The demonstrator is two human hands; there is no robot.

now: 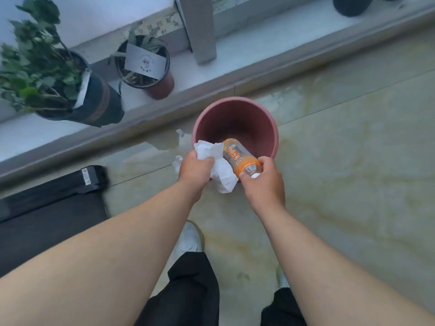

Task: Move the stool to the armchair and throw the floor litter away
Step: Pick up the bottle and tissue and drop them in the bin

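On the pale tiled floor point(341, 161) below a window ledge, the pink bin point(235, 118) stands open while the left hand point(195, 167) clenches tissue point(221, 170) over its near rim and the right hand point(264, 176) grips a bottle point(240, 157); the trailing tissue may well drop outside.

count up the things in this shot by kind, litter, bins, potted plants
litter in the hands: 2, crumpled white tissue in the left hand, orange-labelled bottle in the right hand
bins: 1, the pink bin, nothing visible inside
potted plants: 2, leafy plant in dark pot, small reddish pot with a card
total: 5
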